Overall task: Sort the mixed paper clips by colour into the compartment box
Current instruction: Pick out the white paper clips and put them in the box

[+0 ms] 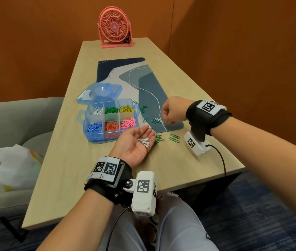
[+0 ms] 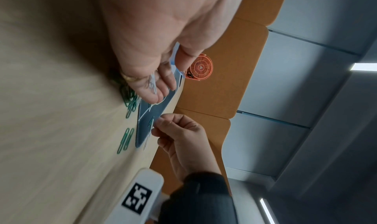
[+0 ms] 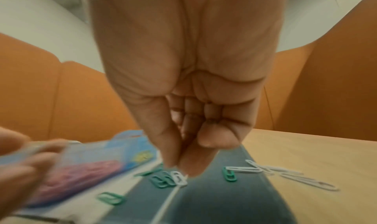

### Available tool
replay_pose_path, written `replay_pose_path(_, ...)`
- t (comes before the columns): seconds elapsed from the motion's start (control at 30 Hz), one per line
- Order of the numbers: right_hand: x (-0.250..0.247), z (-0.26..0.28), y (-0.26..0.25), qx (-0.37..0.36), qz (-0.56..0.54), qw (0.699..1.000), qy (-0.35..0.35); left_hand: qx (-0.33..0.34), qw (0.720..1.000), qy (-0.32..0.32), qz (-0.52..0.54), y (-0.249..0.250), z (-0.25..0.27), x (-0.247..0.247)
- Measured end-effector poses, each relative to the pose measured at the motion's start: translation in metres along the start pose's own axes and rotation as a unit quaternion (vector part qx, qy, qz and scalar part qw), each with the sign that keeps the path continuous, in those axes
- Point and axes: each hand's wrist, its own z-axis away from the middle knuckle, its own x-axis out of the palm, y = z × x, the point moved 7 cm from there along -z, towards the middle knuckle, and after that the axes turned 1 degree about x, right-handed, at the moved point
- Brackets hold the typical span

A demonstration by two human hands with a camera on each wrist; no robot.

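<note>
Most of the sorting is judged done. On the pale wood-grain tabletop a soft mat with curved blue and grey shapes is laid, and on its near left corner the clear blue plastic compartment box is set with its hinged lid thrown back. Five of its six cells are seen filled: white, green and yellow behind, blue, orange and pink in front; the middle strip looks bare.

What is left is a thin scatter: green clips of bent coated wire on mat and tabletop, right of the box, with a few white ones among them in the right wrist view.

The left hand is held palm up and relaxed, cupping a small bunch of white clips. The right hand is curled, fingertips pinched just above a white clip on the mat; whether it is actually gripped cannot be told.
</note>
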Motion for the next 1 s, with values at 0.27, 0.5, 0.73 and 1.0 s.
replay_pose_path(0.27,0.011,-0.033,0.008,0.02,-0.007,1.0,0.002,0.011,0.999,0.022,0.033,0.009,-0.002,-0.012)
replay_pose_path(0.5,0.02,-0.036,0.005,0.039,0.027,0.999,-0.017,0.012,0.998,0.026,0.051,0.011,-0.006,-0.016)
replay_pose_path(0.73,0.016,-0.03,0.002,0.041,0.066,0.997,-0.012,0.015,0.998,0.023,0.051,0.012,-0.006,-0.018)
replay_pose_path(1.0,0.026,-0.007,-0.016,-0.019,-0.028,0.997,-0.074,0.017,0.999,0.016,0.046,0.011,-0.007,-0.019)
